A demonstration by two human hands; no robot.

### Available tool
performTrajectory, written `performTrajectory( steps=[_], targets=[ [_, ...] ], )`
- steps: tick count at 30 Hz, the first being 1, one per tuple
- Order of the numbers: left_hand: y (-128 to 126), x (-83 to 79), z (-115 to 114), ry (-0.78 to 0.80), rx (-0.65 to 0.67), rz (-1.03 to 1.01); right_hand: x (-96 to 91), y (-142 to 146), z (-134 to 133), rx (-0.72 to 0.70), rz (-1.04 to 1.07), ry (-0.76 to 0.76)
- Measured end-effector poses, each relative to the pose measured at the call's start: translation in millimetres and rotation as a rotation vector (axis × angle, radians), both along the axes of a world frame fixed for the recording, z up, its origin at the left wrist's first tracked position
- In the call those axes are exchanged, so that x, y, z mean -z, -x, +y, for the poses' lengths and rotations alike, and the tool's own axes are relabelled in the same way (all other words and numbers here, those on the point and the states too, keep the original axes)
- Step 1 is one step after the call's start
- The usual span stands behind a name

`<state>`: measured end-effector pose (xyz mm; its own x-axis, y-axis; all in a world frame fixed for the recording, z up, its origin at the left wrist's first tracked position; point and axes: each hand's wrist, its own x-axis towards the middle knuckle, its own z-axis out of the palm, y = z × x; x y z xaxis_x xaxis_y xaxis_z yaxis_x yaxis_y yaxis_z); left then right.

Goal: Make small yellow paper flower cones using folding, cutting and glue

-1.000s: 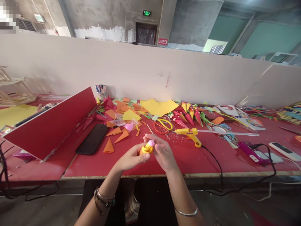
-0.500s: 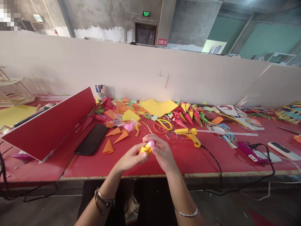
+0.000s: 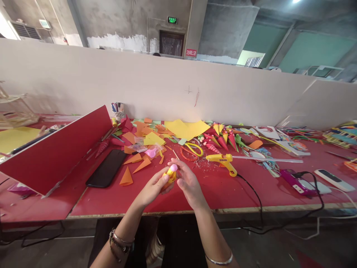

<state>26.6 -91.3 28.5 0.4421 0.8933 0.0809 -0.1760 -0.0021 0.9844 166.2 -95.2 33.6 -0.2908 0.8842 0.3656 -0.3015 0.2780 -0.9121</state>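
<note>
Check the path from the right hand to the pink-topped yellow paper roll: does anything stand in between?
Nothing visible does. The left hand holds the pink-topped yellow paper roll, and the right hand is cupped open close beside it; whether they touch is unclear. The yellow glue gun lies farther right, off that path.

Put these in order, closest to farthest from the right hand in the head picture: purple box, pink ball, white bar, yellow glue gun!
From the right hand:
1. Pink ball: just left, atop the yellow roll.
2. Yellow glue gun: ahead, right.
3. Purple box: farther right.
4. White bar: past the purple box.
</note>
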Motion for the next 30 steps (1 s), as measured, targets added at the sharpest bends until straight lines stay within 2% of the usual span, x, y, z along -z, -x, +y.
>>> performTrajectory(
  steps=[11, 17, 24, 30],
  targets=[
    [-9.6, -2.4, 1.0, 0.068, -0.152, 0.052, 18.0, 3.9, 0.1, 0.049, -0.031, 0.095],
    [-15.4, 4.8, 2.6, -0.011, -0.457, 0.160, 30.0, 14.2, -3.4, 0.142, -0.098, 0.170],
    [-13.0, 28.0, 7.7, -0.081, -0.381, 0.244, 41.1, 14.1, 2.7, 0.326, -0.388, 0.093],
    [2.1, 41.2, 15.5, -0.187, -0.383, 0.454, 53.1, 13.2, 11.4, 0.390, -0.460, 0.120]
  ],
)
